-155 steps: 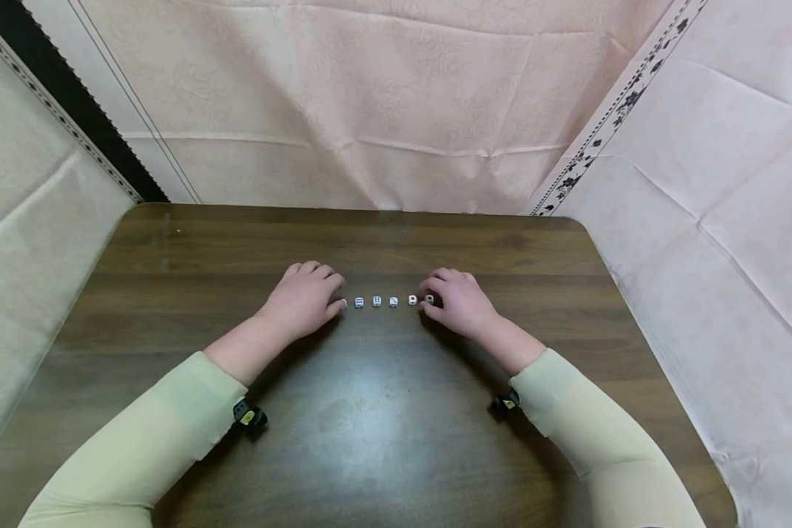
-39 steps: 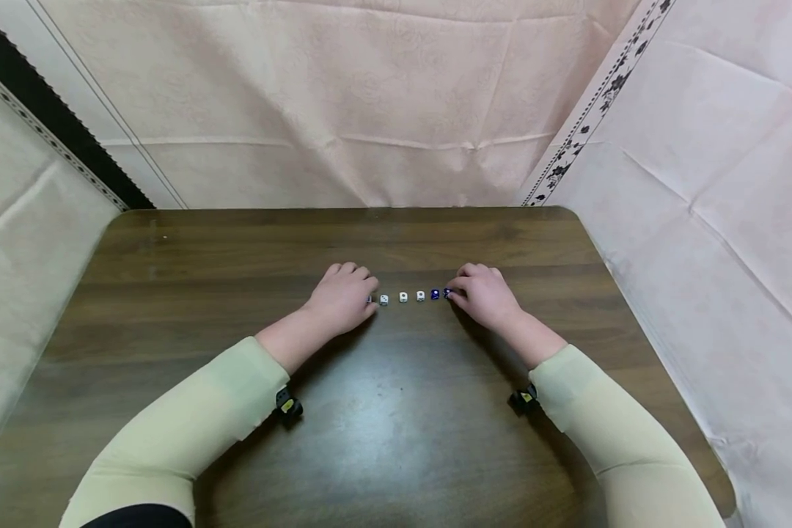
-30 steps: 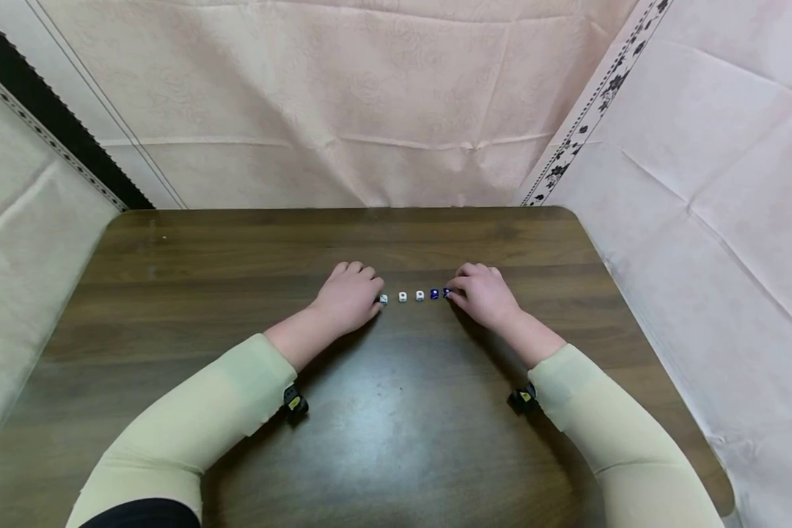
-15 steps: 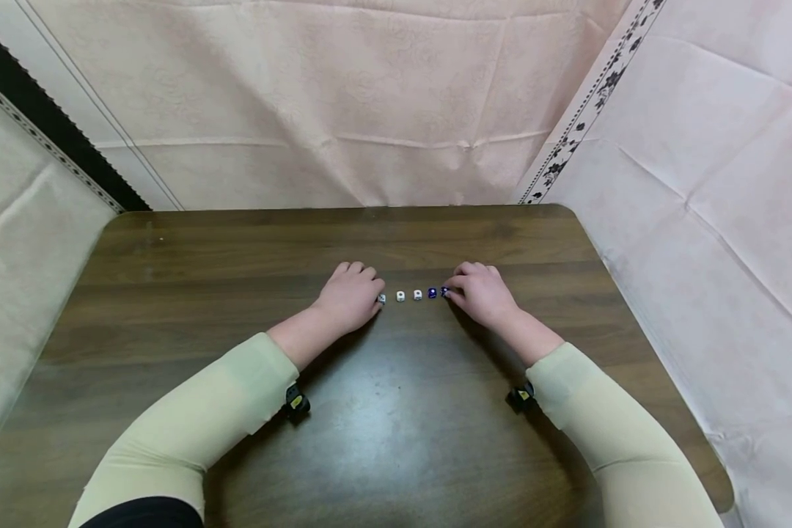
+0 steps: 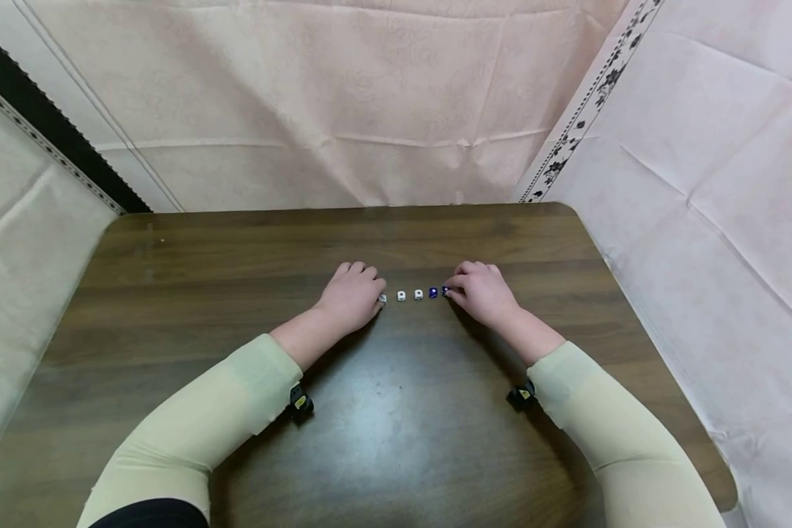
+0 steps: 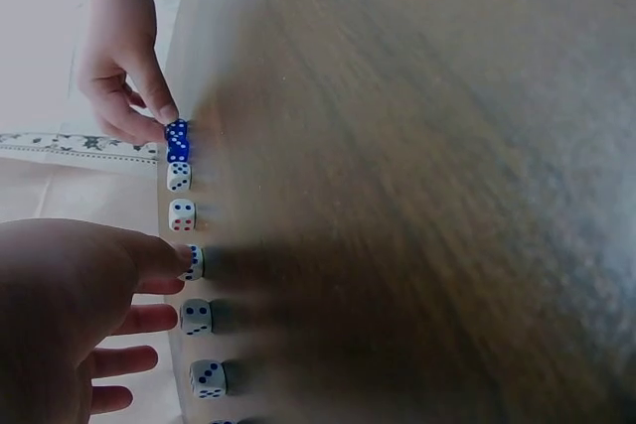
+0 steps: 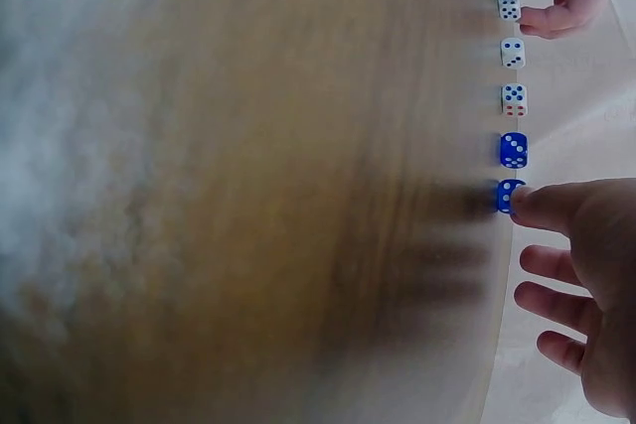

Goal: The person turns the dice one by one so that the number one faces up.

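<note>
A row of small dice runs across the wooden table between both hands. My left hand (image 5: pixel 350 297) pinches a white die (image 6: pixel 196 263) with blue pips, its thumb in front and part of the die covered. Other white dice, including one (image 6: pixel 209 379) in the left wrist view, stand on the outer side of that hand. Two white dice (image 5: pixel 401 296) (image 5: pixel 419 294) stand free in the middle. Beside them is a blue die (image 7: pixel 514 150) with white pips. At the right end my right hand (image 5: pixel 482 295) pinches a second blue die (image 7: pixel 507 196), partly hidden by the thumb.
The brown wooden table (image 5: pixel 383 440) has a far edge just past the hands. A pale pink cloth (image 5: pixel 369 103) hangs behind it, with a white cloth (image 5: pixel 719 220) at the right. Black cameras (image 5: pixel 300 402) are worn at both wrists.
Over five seconds the left hand has shifted right along the row, and the right hand now holds a blue die instead of a white one. In the last half second both hands stay nearly still.
</note>
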The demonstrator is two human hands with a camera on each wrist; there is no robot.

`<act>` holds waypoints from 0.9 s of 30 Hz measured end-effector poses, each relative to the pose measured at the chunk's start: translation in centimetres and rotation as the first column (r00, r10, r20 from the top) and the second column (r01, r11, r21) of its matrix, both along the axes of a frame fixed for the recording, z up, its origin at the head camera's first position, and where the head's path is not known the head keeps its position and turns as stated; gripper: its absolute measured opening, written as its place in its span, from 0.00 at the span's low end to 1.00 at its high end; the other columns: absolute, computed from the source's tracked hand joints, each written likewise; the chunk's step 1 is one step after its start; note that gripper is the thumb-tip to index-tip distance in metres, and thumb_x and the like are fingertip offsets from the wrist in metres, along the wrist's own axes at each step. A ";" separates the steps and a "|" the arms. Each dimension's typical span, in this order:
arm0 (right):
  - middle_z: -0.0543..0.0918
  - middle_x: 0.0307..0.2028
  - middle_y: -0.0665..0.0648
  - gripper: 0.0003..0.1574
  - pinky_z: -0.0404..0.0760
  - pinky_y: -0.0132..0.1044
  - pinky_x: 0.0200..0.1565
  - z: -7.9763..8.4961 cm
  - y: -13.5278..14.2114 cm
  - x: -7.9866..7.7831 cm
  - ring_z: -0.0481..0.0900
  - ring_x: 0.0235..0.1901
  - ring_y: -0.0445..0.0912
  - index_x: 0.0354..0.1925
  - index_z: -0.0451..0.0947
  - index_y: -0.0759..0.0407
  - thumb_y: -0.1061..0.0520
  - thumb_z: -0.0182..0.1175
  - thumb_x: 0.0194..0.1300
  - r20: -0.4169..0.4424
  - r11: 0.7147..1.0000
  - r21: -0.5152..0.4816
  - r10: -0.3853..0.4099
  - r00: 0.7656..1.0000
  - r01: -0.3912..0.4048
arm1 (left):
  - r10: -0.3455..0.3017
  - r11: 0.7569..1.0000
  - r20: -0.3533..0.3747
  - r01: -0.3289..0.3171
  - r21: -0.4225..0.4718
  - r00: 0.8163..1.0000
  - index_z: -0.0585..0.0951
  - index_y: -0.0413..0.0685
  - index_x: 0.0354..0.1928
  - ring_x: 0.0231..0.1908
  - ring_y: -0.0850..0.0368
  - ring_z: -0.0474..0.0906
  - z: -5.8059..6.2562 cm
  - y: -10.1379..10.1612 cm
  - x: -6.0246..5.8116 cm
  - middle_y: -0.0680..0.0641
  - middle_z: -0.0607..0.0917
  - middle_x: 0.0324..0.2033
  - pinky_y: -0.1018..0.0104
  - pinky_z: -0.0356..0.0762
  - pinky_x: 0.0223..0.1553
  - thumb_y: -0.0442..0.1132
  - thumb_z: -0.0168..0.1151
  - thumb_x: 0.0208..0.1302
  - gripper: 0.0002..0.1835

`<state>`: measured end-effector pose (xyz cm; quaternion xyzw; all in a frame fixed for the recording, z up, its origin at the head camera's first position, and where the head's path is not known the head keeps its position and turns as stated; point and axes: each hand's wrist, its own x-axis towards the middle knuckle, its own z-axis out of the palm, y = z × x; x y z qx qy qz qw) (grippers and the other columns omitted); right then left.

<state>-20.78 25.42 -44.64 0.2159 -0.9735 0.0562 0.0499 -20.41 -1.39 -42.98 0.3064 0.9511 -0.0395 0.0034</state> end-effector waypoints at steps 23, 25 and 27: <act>0.77 0.40 0.51 0.10 0.67 0.49 0.46 0.2 0.1 0.1 0.74 0.41 0.48 0.39 0.85 0.47 0.48 0.61 0.60 -0.006 1.000 -0.009 0.017 1.000 -0.017 | 0.020 0.998 0.017 -0.021 0.056 1.000 0.78 0.55 0.48 0.53 0.47 0.68 -0.5 0.4 -0.3 0.48 0.77 0.46 0.49 0.60 0.56 0.51 0.54 0.64 0.15; 0.78 0.40 0.52 0.10 0.67 0.49 0.47 0.2 0.1 0.1 0.74 0.41 0.49 0.39 0.85 0.48 0.48 0.61 0.60 -0.003 1.000 -0.011 0.019 1.000 -0.019 | 0.021 0.998 0.024 -0.022 0.061 0.999 0.78 0.55 0.47 0.53 0.47 0.68 -0.6 0.5 -0.3 0.48 0.77 0.46 0.49 0.60 0.56 0.51 0.54 0.64 0.14; 0.78 0.40 0.52 0.10 0.68 0.49 0.46 0.2 0.1 0.1 0.74 0.41 0.49 0.39 0.85 0.47 0.48 0.61 0.60 -0.001 1.000 -0.011 0.019 1.000 -0.019 | 0.020 0.997 0.032 -0.023 0.071 0.999 0.78 0.54 0.47 0.53 0.47 0.68 -0.6 0.5 -0.3 0.48 0.77 0.46 0.49 0.60 0.56 0.50 0.54 0.64 0.14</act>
